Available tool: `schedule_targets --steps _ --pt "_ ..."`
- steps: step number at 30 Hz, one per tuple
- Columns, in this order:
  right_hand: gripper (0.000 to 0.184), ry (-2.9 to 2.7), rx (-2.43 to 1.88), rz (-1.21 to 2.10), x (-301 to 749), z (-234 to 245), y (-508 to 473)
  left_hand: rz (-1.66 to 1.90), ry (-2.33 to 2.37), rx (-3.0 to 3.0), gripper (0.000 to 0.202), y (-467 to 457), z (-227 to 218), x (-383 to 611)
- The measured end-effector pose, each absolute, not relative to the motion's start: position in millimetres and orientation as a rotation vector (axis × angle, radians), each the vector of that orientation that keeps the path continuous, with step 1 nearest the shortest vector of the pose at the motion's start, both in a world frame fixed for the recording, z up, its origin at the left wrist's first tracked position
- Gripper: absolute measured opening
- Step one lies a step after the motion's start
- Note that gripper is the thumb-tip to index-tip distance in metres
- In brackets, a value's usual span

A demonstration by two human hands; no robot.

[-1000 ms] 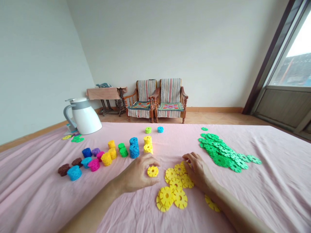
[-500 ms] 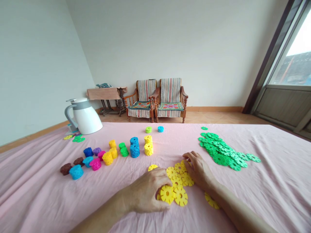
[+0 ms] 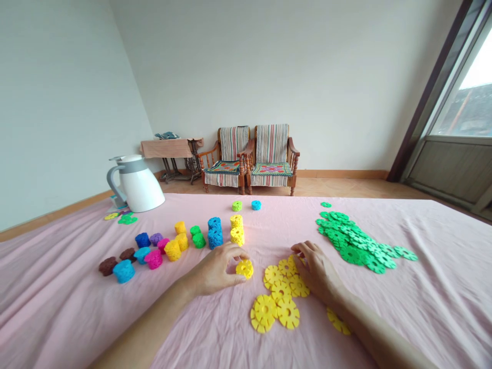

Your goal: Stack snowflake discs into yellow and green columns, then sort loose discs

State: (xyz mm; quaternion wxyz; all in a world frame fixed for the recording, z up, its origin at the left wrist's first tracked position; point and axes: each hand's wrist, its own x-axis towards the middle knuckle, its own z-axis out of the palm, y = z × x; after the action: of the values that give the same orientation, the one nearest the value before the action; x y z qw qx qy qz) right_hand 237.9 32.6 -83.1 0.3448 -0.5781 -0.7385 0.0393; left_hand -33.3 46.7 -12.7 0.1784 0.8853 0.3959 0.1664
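My left hand (image 3: 217, 269) pinches a small stack of yellow snowflake discs (image 3: 245, 268) resting on the pink cloth (image 3: 77, 307). My right hand (image 3: 317, 269) lies on the loose pile of yellow discs (image 3: 279, 294), its fingers curled over the discs at the pile's far edge. More yellow discs (image 3: 338, 322) show beside my right forearm. Behind my left hand stand a taller yellow stack (image 3: 237, 229) and a blue stack (image 3: 214, 232).
A row of short coloured disc stacks (image 3: 154, 251) runs to the left. A heap of green discs (image 3: 355, 238) lies at the right. A white jug (image 3: 136, 183) stands at the far left, a few loose discs beside it. Two wooden chairs (image 3: 251, 159) stand beyond the table.
My left hand went back to the loose yellow pile, then returned forward to the small yellow stack, which has grown taller. My right hand has stayed on the pile.
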Motion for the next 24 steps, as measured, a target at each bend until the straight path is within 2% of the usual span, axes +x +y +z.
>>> schedule_targets --steps 14,17,20,24 --pt "0.02 -1.918 -1.517 0.116 238.3 -86.1 34.2 0.412 1.107 2.529 0.028 46.5 -16.0 -28.9" --pt "0.02 -1.912 -1.522 0.114 237.7 -85.2 34.0 0.498 1.116 2.519 0.036 42.8 -12.2 -27.3" --pt "0.02 -1.913 -1.521 0.112 237.4 -84.3 33.6 0.552 0.997 2.513 0.045 32.2 -5.3 -21.4" --pt "0.02 -1.917 -1.506 0.104 237.6 -83.8 32.9 0.346 0.753 2.607 0.042 14.3 -1.0 -9.2"
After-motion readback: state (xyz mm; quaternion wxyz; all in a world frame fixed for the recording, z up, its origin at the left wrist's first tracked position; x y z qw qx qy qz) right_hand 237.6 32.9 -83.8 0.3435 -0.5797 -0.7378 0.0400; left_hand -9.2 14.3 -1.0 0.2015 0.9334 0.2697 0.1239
